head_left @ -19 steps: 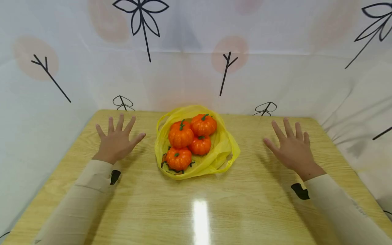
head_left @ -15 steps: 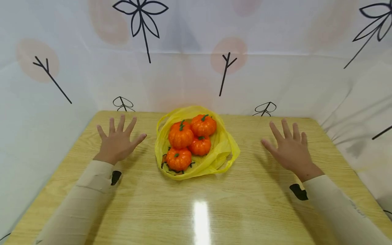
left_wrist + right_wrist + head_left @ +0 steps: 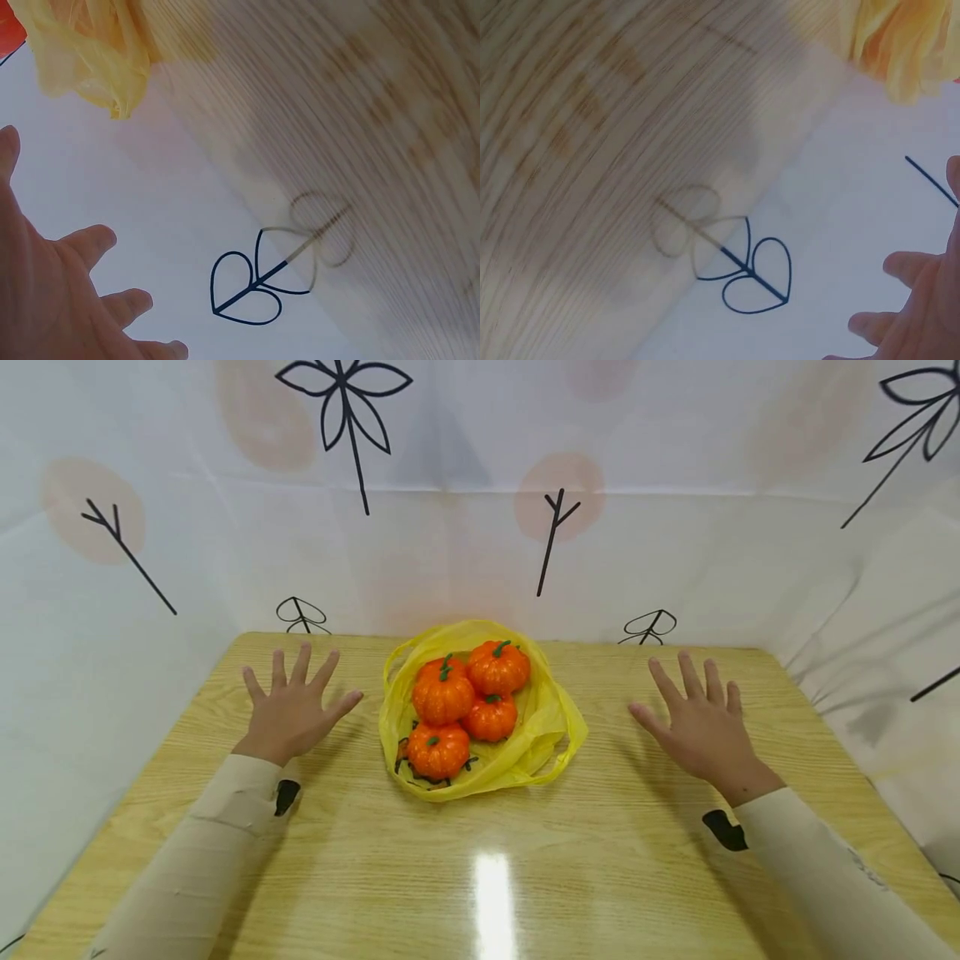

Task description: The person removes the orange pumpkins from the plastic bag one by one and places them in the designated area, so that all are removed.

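A yellow plastic bag (image 3: 540, 752) lies opened out on the table, its rim spread wide. Several small orange pumpkins (image 3: 442, 696) with green stems are piled inside it, and some dark stringy bits show beneath them. To the left of the bag is my left hand (image 3: 288, 714), fingers spread, holding nothing. My right hand (image 3: 705, 727) is spread in the same way on the bag's right side, apart from it. Part of the bag (image 3: 94, 56) also shows in the left wrist view, beyond the thumb. A strip of the bag (image 3: 904, 45) appears in the right wrist view.
The wooden table (image 3: 390, 877) has a glossy top with a bright light reflection near its front. A white cloth (image 3: 450, 552) with black plant drawings and pale pink spots hangs behind it and along both sides.
My right hand has drifted left, a little closer to the bag. My left hand has shifted slightly to the right. The bag and pumpkins stay put.
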Demonstrator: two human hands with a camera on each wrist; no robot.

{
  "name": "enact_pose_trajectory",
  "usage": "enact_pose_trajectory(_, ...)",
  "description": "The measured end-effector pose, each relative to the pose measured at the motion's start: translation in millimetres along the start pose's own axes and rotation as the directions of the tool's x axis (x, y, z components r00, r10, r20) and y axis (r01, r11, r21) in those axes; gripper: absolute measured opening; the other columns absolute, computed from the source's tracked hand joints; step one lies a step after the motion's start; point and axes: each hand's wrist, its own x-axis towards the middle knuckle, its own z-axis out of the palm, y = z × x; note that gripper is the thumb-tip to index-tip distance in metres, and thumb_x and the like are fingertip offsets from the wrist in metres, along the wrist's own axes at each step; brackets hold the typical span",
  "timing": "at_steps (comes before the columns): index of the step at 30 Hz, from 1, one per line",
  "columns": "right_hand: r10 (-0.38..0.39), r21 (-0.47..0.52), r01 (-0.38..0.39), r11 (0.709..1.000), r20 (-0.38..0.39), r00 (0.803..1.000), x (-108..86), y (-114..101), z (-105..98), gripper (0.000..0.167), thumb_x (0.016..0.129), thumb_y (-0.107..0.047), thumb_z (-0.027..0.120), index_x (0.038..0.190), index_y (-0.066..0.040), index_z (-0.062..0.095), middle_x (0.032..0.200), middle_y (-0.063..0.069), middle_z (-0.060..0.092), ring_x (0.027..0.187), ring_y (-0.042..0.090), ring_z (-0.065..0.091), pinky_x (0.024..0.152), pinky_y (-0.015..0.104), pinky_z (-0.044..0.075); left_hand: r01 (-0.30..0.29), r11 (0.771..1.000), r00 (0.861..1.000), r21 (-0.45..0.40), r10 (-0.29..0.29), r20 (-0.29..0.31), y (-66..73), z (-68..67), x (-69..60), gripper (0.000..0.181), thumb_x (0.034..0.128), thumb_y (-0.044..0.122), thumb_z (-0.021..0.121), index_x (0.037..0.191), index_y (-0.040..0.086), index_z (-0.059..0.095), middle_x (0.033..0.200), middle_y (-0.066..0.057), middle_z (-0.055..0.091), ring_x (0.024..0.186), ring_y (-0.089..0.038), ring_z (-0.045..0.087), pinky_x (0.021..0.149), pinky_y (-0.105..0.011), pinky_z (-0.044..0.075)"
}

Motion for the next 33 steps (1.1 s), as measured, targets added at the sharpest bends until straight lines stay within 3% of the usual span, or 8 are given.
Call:
enact_pose_trajectory(5, -0.015, 0.018, 0.015, 1.000, -0.009, 1.000, -0.8, -3.9, 0.1, 0.079, 0.102, -0.063, 0.037, 0.162, -0.019, 0.012, 0.166, 0.026, 0.003, 0.149, 0.056, -0.001, 0.112, 0.078, 0.002, -0.015, 1.000, 0.999, -0.003, 0.015, -0.044, 3.1, -0.1, 0.2, 0.082, 0.0980, 0.072, 0.033, 0.162, 0.024, 0.014, 0.168, -0.020, 0.002, 0.150, -0.054, 0.001, 0.108, -0.081, -0.009)
enact_pose_trajectory(8, -0.040, 0.055, 0.043, 0.998, -0.055, 0.998, -2.0, -8.8, 0.1, 0.074, 0.103, -0.055, 0.045, 0.159, -0.014, 0.024, 0.163, 0.028, 0.014, 0.148, 0.055, 0.010, 0.112, 0.077, 0.010, -0.050, 0.998, 0.991, -0.032, 0.046, -0.122, 9.1, 0.7, -0.6, 0.069, 0.1021, 0.057, 0.044, 0.157, 0.017, 0.031, 0.161, -0.023, 0.028, 0.142, -0.051, 0.033, 0.109, -0.078, 0.021)
enact_pose_trajectory(10, -0.070, 0.095, 0.081, 0.992, -0.114, 0.991, -2.6, -14.1, 0.7, 0.066, 0.102, -0.046, 0.052, 0.155, -0.009, 0.034, 0.158, 0.030, 0.025, 0.144, 0.055, 0.021, 0.109, 0.076, 0.018, -0.073, 0.995, 0.982, -0.066, 0.060, -0.176, 14.5, 1.7, -1.6, 0.058, 0.1030, 0.045, 0.051, 0.150, 0.013, 0.044, 0.150, -0.024, 0.044, 0.124, -0.048, 0.053, 0.095, -0.068, 0.044)
enact_pose_trajectory(12, -0.099, 0.133, 0.123, 0.983, -0.177, 0.979, -3.0, -20.8, 1.5, 0.059, 0.101, -0.037, 0.058, 0.149, -0.006, 0.042, 0.153, 0.030, 0.035, 0.139, 0.054, 0.030, 0.105, 0.075, 0.025, -0.094, 0.991, 0.974, -0.099, 0.071, -0.217, 19.9, 2.8, -2.3, 0.048, 0.1027, 0.037, 0.054, 0.143, 0.010, 0.052, 0.139, -0.024, 0.054, 0.107, -0.043, 0.063, 0.076, -0.059, 0.055)
enact_pose_trajectory(15, -0.119, 0.191, 0.172, 0.966, -0.257, 0.959, -3.4, -31.6, 2.8, 0.050, 0.099, -0.027, 0.062, 0.142, -0.004, 0.051, 0.148, 0.028, 0.044, 0.135, 0.052, 0.038, 0.102, 0.073, 0.031, -0.107, 0.982, 0.967, -0.154, 0.067, -0.246, 27.0, 4.2, -3.6, 0.040, 0.1020, 0.032, 0.056, 0.135, 0.010, 0.059, 0.131, -0.021, 0.060, 0.100, -0.036, 0.068, 0.066, -0.050, 0.057)
enact_pose_trajectory(20, -0.118, 0.272, 0.209, 0.940, -0.316, 0.942, -4.8, -46.8, 3.3, 0.042, 0.098, -0.021, 0.063, 0.136, -0.003, 0.057, 0.143, 0.024, 0.050, 0.133, 0.049, 0.041, 0.102, 0.070, 0.034, -0.123, 0.965, 0.966, -0.231, 0.063, -0.252, 34.9, 6.3, -6.2, 0.034, 0.1014, 0.030, 0.057, 0.129, 0.012, 0.063, 0.122, -0.014, 0.068, 0.098, -0.029, 0.071, 0.069, -0.047, 0.058)
enact_pose_trajectory(26, -0.117, 0.323, 0.232, 0.918, -0.337, 0.934, -3.8, -60.8, 4.3, 0.038, 0.099, -0.019, 0.062, 0.133, -0.002, 0.060, 0.140, 0.022, 0.052, 0.131, 0.047, 0.043, 0.103, 0.068, 0.037, -0.090, 0.938, 0.981, -0.335, 0.025, -0.193, 40.4, 11.0, -8.8, 0.032, 0.1010, 0.029, 0.059, 0.128, 0.012, 0.064, 0.111, -0.010, 0.072, 0.085, -0.025, 0.071, 0.061, -0.035, 0.056)
enact_pose_trajectory(33, -0.122, 0.361, 0.261, 0.895, -0.364, 0.923, -2.5, -71.7, 6.2, 0.035, 0.100, -0.018, 0.061, 0.131, -0.003, 0.061, 0.137, 0.021, 0.055, 0.129, 0.044, 0.046, 0.103, 0.066, 0.038, -0.027, 0.894, 0.994, -0.448, -0.023, -0.105, 43.3, 16.6, -8.6, 0.031, 0.1013, 0.026, 0.058, 0.128, 0.011, 0.063, 0.112, -0.014, 0.071, 0.077, -0.024, 0.069, 0.057, -0.030, 0.051)
